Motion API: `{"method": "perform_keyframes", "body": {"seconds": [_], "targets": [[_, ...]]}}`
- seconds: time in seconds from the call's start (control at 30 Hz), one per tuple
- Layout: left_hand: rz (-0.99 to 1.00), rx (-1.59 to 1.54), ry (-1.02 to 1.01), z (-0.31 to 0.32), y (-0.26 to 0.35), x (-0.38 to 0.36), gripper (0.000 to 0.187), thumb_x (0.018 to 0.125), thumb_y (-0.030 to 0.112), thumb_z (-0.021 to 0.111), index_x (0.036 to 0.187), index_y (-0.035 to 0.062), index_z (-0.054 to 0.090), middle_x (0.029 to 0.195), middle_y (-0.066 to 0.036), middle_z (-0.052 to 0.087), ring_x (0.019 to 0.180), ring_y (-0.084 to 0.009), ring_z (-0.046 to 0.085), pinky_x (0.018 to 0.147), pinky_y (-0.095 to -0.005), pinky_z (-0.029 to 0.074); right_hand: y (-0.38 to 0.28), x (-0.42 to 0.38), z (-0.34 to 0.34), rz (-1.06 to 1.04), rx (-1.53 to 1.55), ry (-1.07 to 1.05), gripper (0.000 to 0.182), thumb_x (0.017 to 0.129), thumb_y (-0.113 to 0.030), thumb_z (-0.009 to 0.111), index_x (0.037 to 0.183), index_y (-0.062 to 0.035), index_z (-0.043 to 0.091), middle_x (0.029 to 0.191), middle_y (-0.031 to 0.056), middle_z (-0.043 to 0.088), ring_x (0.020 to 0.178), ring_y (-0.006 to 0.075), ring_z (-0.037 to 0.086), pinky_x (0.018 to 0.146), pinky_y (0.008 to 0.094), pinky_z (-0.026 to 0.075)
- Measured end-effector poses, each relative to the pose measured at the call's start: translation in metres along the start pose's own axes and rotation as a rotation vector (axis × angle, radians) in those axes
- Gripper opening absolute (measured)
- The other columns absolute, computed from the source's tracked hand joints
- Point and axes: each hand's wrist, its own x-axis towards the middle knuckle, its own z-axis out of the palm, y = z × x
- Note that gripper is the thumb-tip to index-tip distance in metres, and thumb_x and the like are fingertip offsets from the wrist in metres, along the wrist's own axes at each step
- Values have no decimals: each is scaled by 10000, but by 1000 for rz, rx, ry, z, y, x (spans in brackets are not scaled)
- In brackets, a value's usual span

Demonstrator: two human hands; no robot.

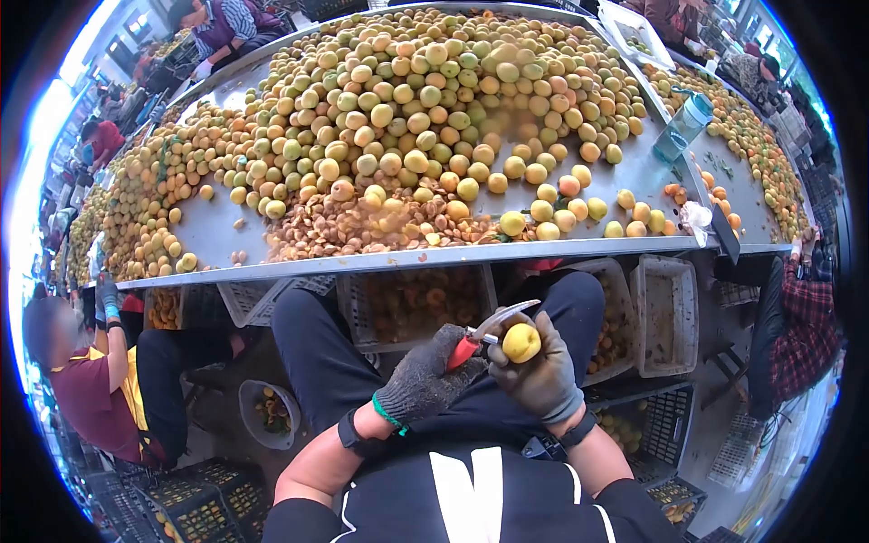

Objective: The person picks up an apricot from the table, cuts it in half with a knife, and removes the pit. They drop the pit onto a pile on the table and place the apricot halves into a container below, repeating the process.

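My left hand, in a dark grey knitted glove with a green cuff, is closed round the red handle of a curved-blade tool. Its metal blade reaches up and right, just above a yellow fruit. That fruit is held between the thumb and fingers of my right hand, which wears a grey glove. Both hands are close together over my lap. Beyond them, a metal table carries a large heap of yellow-orange fruit and a pile of brown pits near its front edge.
Crates stand under and beside the table, and a white bucket is on the floor at left. A teal bottle rests at the table's right divider. One person sits at left, another at right; others are farther back.
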Motion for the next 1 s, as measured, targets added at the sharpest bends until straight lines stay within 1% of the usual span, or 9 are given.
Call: {"method": "perform_keyframes", "body": {"seconds": [0.27,0.4,0.53,0.6,0.67,0.8,0.87,0.93,1.0], "targets": [[-72,-71,25,0,2,2,308,830,116,724,1078,56,549,892,-123,638,782,-220,623,733,-336,499,-14,5,-19,72,147,-293,551,986,-520,386,1216,-39,526,1020,128,633,632,140,483,517,231,367],[-63,-80,16,2,-4,0,300,830,99,717,1072,48,546,877,-97,624,775,-176,598,734,-318,494,-14,8,-18,27,190,3,510,997,-470,377,1186,-27,548,1021,133,635,675,150,517,505,238,379],[-45,-154,43,2,-10,1,278,841,95,703,1066,52,546,857,-51,604,769,-139,580,721,-295,489,-24,-2,-8,-58,220,112,449,996,-426,397,1191,-61,570,1016,139,624,662,154,489,512,243,377],[-27,-160,27,3,-24,0,259,852,88,689,1065,55,546,852,-38,595,759,-130,571,708,-288,487,-39,-18,-21,-151,224,47,446,991,-431,407,1176,-64,581,997,132,618,655,150,477,514,240,373],[-233,-375,79,8,-56,0,205,843,85,673,1023,54,579,840,-80,613,765,-189,603,721,-314,488,-57,-46,-48,-346,157,12,431,977,-437,437,1122,-68,606,926,111,597,628,138,445,511,236,358],[-181,-386,128,10,-64,0,175,850,51,652,1004,45,569,819,-29,583,746,-130,566,702,-282,474,-72,-132,-146,-549,-342,483,313,963,-345,477,1044,-84,630,868,101,593,651,142,513,494,237,363],[-314,-456,106,8,-64,4,144,854,29,638,978,40,565,801,1,558,732,-98,535,677,-257,458,-66,-184,-215,-387,-481,794,299,928,-335,518,971,-69,649,861,114,619,722,189,584,560,289,448],[-444,-722,111,7,-57,11,131,854,42,641,956,45,559,779,-4,543,707,-99,520,660,-258,450,-66,-217,-260,-215,-1592,1054,274,877,-314,596,918,-50,656,875,128,642,799,236,613,707,342,496],[-339,-313,63,10,-51,12,130,849,52,647,940,50,555,773,-8,537,697,-97,504,657,-262,446,-79,-223,-271,-410,-1508,1319,235,847,-260,645,902,-32,658,903,133,648,850,267,615,821,357,480]]}}
